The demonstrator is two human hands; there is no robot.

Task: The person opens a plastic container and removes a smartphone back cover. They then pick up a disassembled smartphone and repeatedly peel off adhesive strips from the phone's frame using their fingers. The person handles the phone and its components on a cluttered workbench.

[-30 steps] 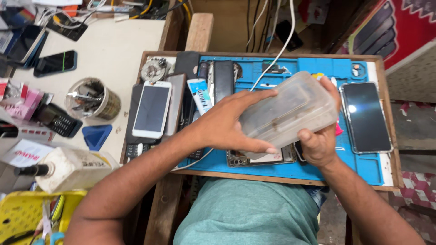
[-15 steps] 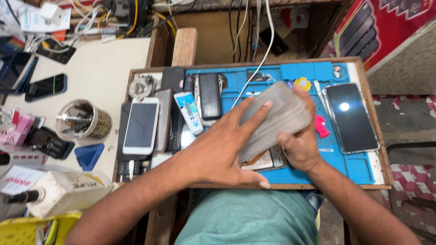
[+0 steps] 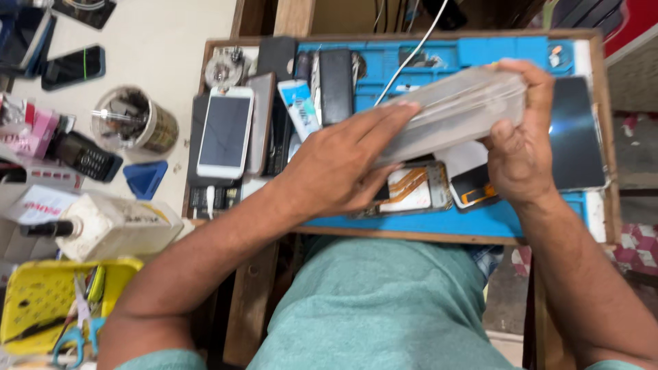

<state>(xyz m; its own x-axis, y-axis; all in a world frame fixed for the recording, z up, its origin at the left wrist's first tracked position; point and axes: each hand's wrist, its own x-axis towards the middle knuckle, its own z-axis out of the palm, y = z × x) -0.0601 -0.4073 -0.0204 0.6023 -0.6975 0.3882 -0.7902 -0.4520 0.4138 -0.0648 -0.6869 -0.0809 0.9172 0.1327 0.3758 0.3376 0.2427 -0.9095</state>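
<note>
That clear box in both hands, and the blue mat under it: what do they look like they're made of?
The clear box looks like translucent, slightly cloudy plastic: shapes show dimly through its walls. The blue mat looks like matte silicone or rubber, with moulded compartments along its far edge, though the exact material is uncertain.

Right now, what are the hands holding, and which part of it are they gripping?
Both hold a clear plastic box above the blue mat: left hand on its near long side, right hand around its right end.

My wooden workbench [image 3: 411, 238] carries a blue mat [image 3: 480, 223]; a pale tabletop [image 3: 164, 41] stands left, patterned floor [image 3: 637, 250] right.
</note>
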